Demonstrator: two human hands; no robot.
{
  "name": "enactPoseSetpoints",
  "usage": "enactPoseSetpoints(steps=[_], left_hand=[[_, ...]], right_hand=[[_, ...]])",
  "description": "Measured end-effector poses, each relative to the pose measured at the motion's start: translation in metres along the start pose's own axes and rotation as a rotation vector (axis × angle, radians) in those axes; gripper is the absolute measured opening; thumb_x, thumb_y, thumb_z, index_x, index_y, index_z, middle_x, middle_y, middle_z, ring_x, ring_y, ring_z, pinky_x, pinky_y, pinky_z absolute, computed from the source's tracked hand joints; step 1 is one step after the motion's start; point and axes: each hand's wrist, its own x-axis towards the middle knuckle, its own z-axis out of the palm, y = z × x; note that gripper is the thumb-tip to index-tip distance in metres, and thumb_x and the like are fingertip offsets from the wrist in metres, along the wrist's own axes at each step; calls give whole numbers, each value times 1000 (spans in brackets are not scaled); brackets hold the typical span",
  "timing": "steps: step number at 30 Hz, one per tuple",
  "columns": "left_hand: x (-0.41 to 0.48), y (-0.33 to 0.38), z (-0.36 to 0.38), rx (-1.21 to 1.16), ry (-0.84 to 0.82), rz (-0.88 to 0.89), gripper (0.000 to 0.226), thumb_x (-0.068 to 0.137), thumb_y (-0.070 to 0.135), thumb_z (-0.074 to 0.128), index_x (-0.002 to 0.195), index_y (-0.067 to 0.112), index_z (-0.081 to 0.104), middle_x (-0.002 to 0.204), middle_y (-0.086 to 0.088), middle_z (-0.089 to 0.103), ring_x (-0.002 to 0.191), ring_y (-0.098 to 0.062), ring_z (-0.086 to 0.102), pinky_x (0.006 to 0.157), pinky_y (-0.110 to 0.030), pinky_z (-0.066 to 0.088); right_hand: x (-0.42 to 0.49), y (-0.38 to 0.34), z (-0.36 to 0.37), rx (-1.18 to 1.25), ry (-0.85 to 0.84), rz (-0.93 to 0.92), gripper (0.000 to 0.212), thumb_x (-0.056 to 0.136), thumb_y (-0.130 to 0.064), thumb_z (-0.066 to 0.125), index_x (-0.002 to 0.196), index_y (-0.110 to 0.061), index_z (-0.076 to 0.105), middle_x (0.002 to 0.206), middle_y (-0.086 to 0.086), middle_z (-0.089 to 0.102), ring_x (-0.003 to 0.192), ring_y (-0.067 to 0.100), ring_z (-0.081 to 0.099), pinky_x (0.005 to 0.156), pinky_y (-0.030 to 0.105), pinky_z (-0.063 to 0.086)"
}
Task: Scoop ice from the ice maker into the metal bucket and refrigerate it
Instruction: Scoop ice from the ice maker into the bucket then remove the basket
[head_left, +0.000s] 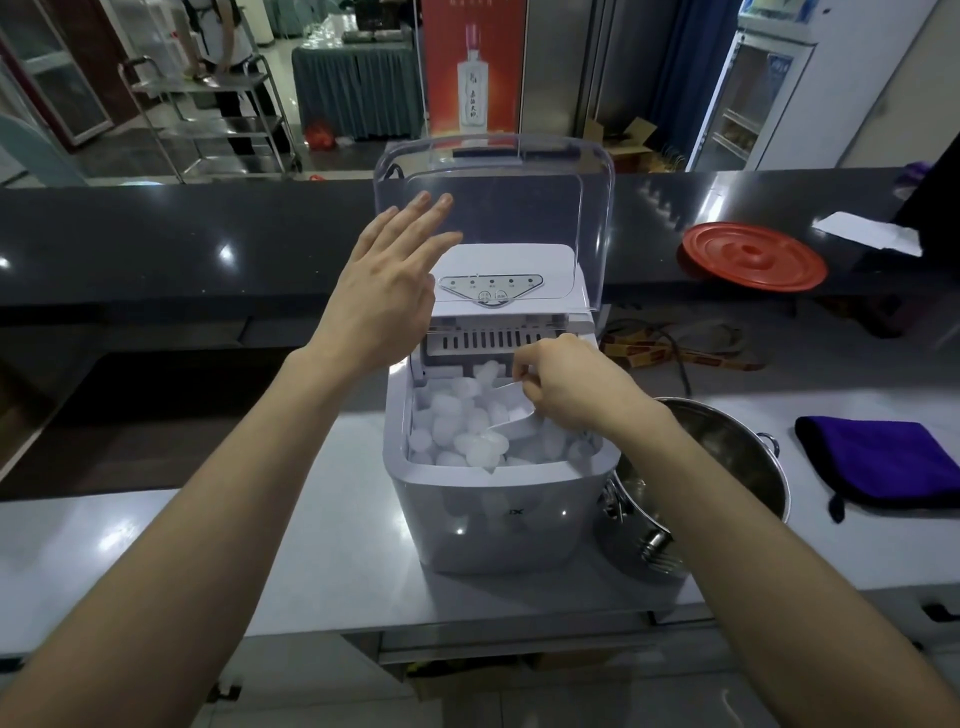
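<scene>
A white ice maker (493, 514) stands on the grey counter with its clear lid (519, 208) raised. Its basket is full of ice pieces (457, 426). My right hand (566, 387) grips a clear plastic scoop (511, 415) that lies down among the ice. My left hand (384, 291) is flat with straight fingers, beside the left edge of the raised lid; whether it touches the lid I cannot tell. A metal bucket (727, 457) sits just right of the ice maker, partly hidden by my right forearm.
A purple cloth (883, 462) lies on the counter at the right. A red round lid (753, 254) and a white paper (872, 234) rest on the dark raised ledge behind. A glass-door fridge (748, 104) stands far right, a steel trolley (218, 114) far left.
</scene>
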Motion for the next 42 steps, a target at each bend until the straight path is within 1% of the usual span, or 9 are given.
enactPoseSetpoints(steps=[9,16,22,25,28,31,34,38,42], left_hand=[[1,2,-2,-10,-29,-16,57,104,6,57,160,15,49,180,-6,19,168,-22,8,136,-49,8],[1,3,-1,-8,-38,-23,56,105,7,56,160,16,48,180,-5,17,168,-21,6,136,-48,7],[1,0,0,-6,-30,-18,58,105,7,56,161,17,47,180,-5,17,168,-21,6,136,-49,6],[0,-2,3,-1,-15,-6,58,104,6,57,161,16,47,180,-6,19,168,-21,7,136,-49,7],[-2,-6,6,31,8,3,57,104,6,58,159,16,49,179,-7,22,168,-21,10,136,-50,7],[-4,-7,8,95,37,-6,57,101,8,59,157,19,52,178,-5,26,167,-22,13,134,-58,1],[-4,-7,9,119,33,-35,58,100,9,61,156,22,53,178,-2,25,167,-22,11,132,-64,-3],[-2,-5,10,76,-3,-49,58,101,8,61,157,21,52,179,-3,22,168,-24,7,133,-60,2],[-2,-5,9,63,-20,-53,57,102,8,61,157,22,52,180,-3,19,168,-24,5,133,-58,3]], right_hand=[[-1,-5,4,58,-20,117,19,93,-7,57,84,-17,70,97,7,71,87,26,65,76,43,63],[-7,0,5,83,25,107,23,98,-7,50,99,-18,71,97,4,69,80,21,63,65,37,57],[-10,-1,10,71,80,126,20,100,-10,47,100,-19,65,92,3,63,78,22,59,58,34,46],[-12,-4,12,66,107,137,20,100,-8,47,102,-19,63,94,4,62,80,23,59,61,37,51],[-12,-6,13,-8,160,109,18,101,-3,47,107,-13,61,94,11,62,83,30,59,68,46,58],[-11,-4,12,-39,162,77,17,103,-4,47,110,-14,58,94,12,64,83,31,60,70,51,61],[-12,-2,10,-59,131,34,20,104,-7,46,111,-20,59,97,9,64,83,28,61,70,51,62],[-11,0,11,-66,122,20,20,104,-9,46,110,-22,60,94,8,63,79,25,59,69,49,61],[-7,5,8,4,86,20,22,105,-16,47,115,-25,65,98,5,65,78,20,61,67,40,58]])
